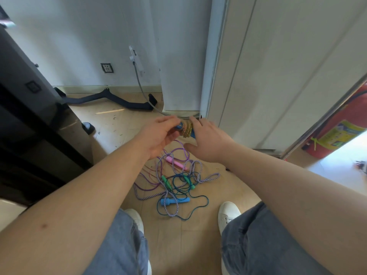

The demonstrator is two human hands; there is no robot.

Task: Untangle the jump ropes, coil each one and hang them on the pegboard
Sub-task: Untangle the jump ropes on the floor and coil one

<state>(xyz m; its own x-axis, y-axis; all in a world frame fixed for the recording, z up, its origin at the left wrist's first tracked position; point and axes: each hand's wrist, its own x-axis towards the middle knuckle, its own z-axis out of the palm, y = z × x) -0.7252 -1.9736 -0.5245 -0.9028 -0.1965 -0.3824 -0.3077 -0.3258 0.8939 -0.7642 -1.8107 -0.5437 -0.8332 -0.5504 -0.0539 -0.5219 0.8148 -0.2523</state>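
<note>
Head view: my left hand (158, 135) and right hand (208, 141) both grip the yellow rope coil (186, 130), likely light and floppy, best pinched across its loops.

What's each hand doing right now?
Left hand: grips the blue handle of the coiled yellow rope.
Right hand: fingers on that coil; grip cannot be told.

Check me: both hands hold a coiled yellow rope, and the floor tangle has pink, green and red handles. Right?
One slip. In the head view the left hand and right hand do hold the coiled yellow rope, but the floor tangle has pink handles, green handles and blue handles, not red.
</note>
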